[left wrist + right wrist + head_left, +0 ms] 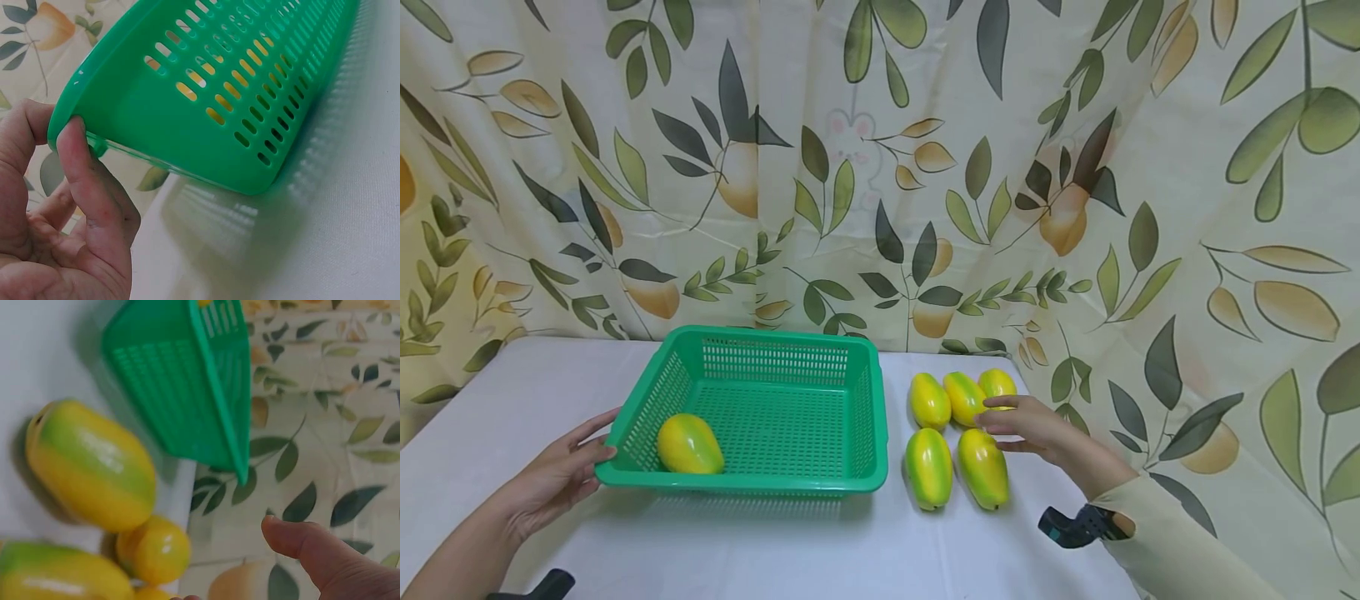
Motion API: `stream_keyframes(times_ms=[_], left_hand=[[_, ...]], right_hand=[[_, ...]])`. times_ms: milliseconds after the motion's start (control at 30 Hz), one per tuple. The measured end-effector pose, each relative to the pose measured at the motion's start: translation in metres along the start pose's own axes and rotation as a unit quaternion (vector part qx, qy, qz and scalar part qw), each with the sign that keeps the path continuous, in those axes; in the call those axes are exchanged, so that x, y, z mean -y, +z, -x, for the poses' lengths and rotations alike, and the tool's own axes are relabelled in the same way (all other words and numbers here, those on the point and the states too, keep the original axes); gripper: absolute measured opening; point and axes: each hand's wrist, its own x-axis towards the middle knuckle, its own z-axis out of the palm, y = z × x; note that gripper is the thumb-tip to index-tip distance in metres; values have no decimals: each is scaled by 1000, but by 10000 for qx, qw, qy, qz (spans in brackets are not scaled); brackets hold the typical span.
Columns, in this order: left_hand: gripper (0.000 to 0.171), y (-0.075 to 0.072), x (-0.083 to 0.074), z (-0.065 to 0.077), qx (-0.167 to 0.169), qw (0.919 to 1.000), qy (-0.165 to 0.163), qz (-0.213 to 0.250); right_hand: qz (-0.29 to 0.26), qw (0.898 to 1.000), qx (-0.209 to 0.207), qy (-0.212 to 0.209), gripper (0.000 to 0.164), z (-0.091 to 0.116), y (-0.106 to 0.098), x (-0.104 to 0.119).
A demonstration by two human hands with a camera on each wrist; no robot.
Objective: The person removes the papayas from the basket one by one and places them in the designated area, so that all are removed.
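Note:
A green plastic basket with slotted walls stands on the table, one yellow-green papaya lying in its near left part. My left hand pinches the rim at the near left corner, as the left wrist view shows up close on the basket wall. Right of the basket, several papayas lie grouped in two rows. My right hand is over the right side of this group, fingers extended and parted, with nothing held. In the right wrist view its thumb stands apart from the papayas.
A white cloth covers the table. Behind it and along the right hangs a leaf-patterned curtain. A dark camera mount sits on the right wrist, and another shows by the left.

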Motion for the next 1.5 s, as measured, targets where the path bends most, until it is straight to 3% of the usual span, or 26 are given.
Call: stream_keyframes(times_ms=[300,533,700,1100,1500], left_hand=[[39,0,-1,1,-34,10000,50,-52],[39,1,-1,1,-88,9998,60,-146],[39,0,-1,1,-90,9996,118,-242],[38,1,0,2,-62,9996,171,-195],[37,2,2,2,-20,9996,253,-153]], right_hand=[[-204,9962,330,-782,65,6,45,55],[-254,9935,423,-1023,61,7,86,93],[-460,9882,715,-1274,59,3,111,112],[-1005,9725,1416,-1551,60,-10,162,141],[-825,9797,1247,-1336,61,-27,209,148]])
